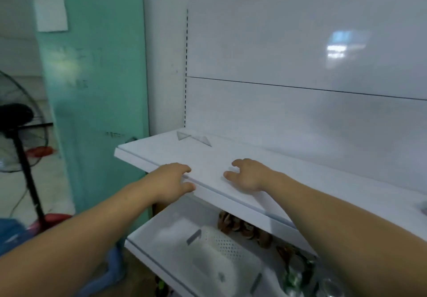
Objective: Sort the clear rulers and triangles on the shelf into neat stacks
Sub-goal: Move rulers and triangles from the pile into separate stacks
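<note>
Two clear plastic triangles lie flat at the back left of the white shelf (231, 155): one triangle (183, 135) nearest the corner, a second triangle (203, 140) just to its right, corners almost touching. My left hand (172, 178) hovers at the shelf's front lip, fingers loosely curled, holding nothing. Over the shelf surface a little to the right, my right hand (248, 174) is spread with fingers apart and empty. Both hands are well short of the triangles. No rulers can be made out in this blurred frame.
A lower shelf holds a white perforated basket (221, 248), brown round items (245, 227) and green-and-clear packets (298, 276). White back panels (300, 65) rise behind the shelf. A teal pillar (97, 88) stands left, with a black standing fan (20, 135) beyond it.
</note>
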The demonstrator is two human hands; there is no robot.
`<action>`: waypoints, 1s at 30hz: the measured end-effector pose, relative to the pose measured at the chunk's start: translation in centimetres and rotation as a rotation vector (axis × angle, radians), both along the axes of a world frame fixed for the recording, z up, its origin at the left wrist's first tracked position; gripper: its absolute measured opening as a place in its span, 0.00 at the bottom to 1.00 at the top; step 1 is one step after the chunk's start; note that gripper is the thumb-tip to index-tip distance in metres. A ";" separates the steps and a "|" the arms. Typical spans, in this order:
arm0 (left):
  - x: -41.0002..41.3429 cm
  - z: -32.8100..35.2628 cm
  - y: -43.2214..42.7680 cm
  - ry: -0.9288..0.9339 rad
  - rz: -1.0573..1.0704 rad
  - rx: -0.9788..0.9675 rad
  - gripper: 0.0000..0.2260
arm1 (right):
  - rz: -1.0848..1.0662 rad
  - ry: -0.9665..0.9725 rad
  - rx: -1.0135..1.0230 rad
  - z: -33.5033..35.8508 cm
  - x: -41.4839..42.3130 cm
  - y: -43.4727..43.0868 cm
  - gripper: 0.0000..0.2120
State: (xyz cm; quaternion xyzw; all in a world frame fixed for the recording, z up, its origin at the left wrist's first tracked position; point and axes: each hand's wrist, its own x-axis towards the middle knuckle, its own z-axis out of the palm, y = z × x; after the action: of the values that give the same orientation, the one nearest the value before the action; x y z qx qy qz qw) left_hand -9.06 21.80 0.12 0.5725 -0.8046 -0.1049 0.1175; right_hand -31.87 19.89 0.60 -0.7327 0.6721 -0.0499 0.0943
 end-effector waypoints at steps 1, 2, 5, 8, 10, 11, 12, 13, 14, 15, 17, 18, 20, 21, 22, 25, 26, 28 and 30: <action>0.5 -0.1 -1.0 0.015 0.004 -0.002 0.25 | 0.008 0.007 -0.001 -0.1 0.9 -1.5 0.34; 0.9 -0.3 -2.1 0.028 0.010 -0.003 0.25 | 0.015 0.016 -0.006 -0.3 1.6 -3.0 0.34; 1.8 -1.2 -5.9 0.000 0.030 -0.010 0.24 | 0.020 0.034 -0.044 -0.7 3.2 -8.1 0.34; 2.8 -1.4 -10.7 -0.036 0.030 0.019 0.19 | 0.001 0.056 -0.047 -1.1 4.4 -13.6 0.34; 3.6 -1.1 -14.5 -0.066 0.035 0.014 0.18 | -0.013 0.057 -0.051 -1.3 4.8 -17.2 0.33; 4.0 -0.8 -16.3 -0.081 0.046 0.005 0.17 | -0.019 0.056 -0.054 -1.3 5.0 -18.8 0.33; 4.4 -0.6 -18.1 -0.089 0.059 -0.005 0.17 | -0.022 0.058 -0.056 -1.4 5.2 -20.3 0.33; 4.7 -0.5 -19.8 -0.089 0.066 -0.014 0.17 | -0.023 0.063 -0.058 -1.5 5.4 -21.7 0.33; 5.1 -0.5 -21.3 -0.087 0.067 -0.022 0.17 | -0.023 0.074 -0.063 -1.5 5.6 -22.9 0.32; 5.3 -0.6 -22.9 -0.087 0.061 -0.029 0.17 | -0.018 0.090 -0.069 -1.5 5.7 -24.0 0.31; 5.7 -0.9 -25.7 -0.098 0.044 -0.037 0.17 | -0.001 0.110 -0.075 -1.5 6.1 -25.5 0.29; 5.8 -1.1 -27.0 -0.112 0.036 -0.048 0.17 | 0.013 0.115 -0.080 -1.5 6.2 -25.9 0.27; 5.9 -1.3 -29.3 -0.125 0.015 -0.098 0.19 | 0.043 0.139 -0.111 -1.4 6.7 -26.3 0.22; 5.9 -1.4 -30.5 -0.124 -0.001 -0.118 0.20 | 0.051 0.153 -0.126 -1.4 7.0 -26.3 0.20; 5.9 -1.4 -31.5 -0.127 -0.026 -0.125 0.21 | 0.049 0.161 -0.140 -1.4 7.4 -26.2 0.19; 5.9 -1.2 -34.1 -0.196 -0.138 -0.053 0.22 | -0.006 0.173 -0.164 -1.6 8.8 -25.3 0.15; 6.0 -1.2 -34.6 -0.221 -0.177 -0.040 0.20 | -0.037 0.174 -0.163 -1.6 9.2 -24.9 0.14; 6.4 -1.1 -35.0 -0.227 -0.248 -0.069 0.18 | -0.094 0.159 -0.159 -1.5 9.9 -24.0 0.12; 7.2 -0.9 -34.8 -0.215 -0.307 -0.139 0.16 | -0.147 0.132 -0.162 -1.3 10.4 -22.9 0.11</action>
State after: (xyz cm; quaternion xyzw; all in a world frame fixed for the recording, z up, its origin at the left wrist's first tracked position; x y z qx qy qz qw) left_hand -1.85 -13.02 -0.76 0.4416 -0.8956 -0.0039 0.0526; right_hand -21.43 -2.96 -0.69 -0.6885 0.7224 -0.0622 -0.0136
